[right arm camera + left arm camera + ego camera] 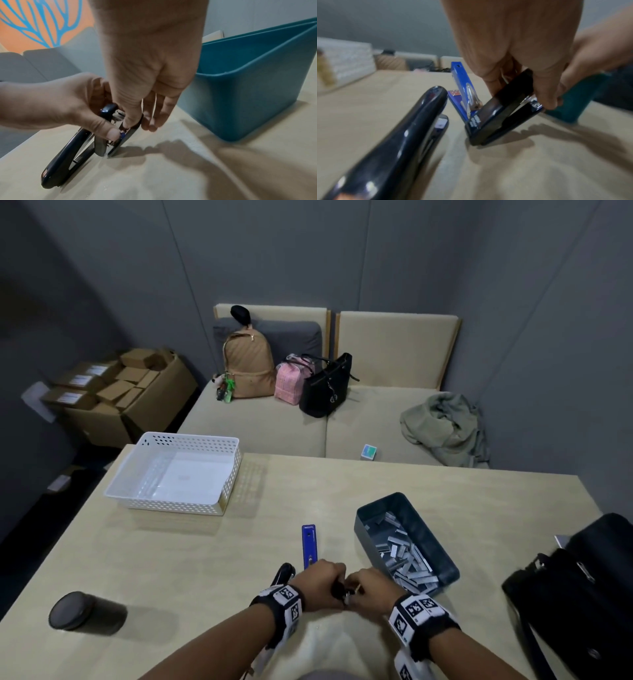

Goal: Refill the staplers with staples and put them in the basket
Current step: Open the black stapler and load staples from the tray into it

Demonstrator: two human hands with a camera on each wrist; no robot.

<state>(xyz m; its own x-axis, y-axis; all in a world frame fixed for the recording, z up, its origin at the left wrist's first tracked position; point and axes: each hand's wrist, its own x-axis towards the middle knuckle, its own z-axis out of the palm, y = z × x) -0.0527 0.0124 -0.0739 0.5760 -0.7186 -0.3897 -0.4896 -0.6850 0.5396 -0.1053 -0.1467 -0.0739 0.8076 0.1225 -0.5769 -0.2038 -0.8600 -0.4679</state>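
Note:
A small black stapler (498,116) stands on its hinge on the table, its two arms spread in a V. My left hand (322,580) grips its upper ends, with the thumb (111,133) on its side. My right hand (137,125) pinches the stapler's outer arm between thumb and forefinger. In the head view the stapler is almost hidden between the two hands. A blue stapler (309,546) lies swung open just beyond the hands. A larger glossy black stapler (393,142) lies by my left wrist. The white perforated basket (226,474) stands at the far left with nothing in it.
A teal bin (442,563) holding several staple strips sits right of my hands. A dark round container (82,611) lies at the near left and a black bag (582,594) at the right edge. Beyond the table is a sofa with bags.

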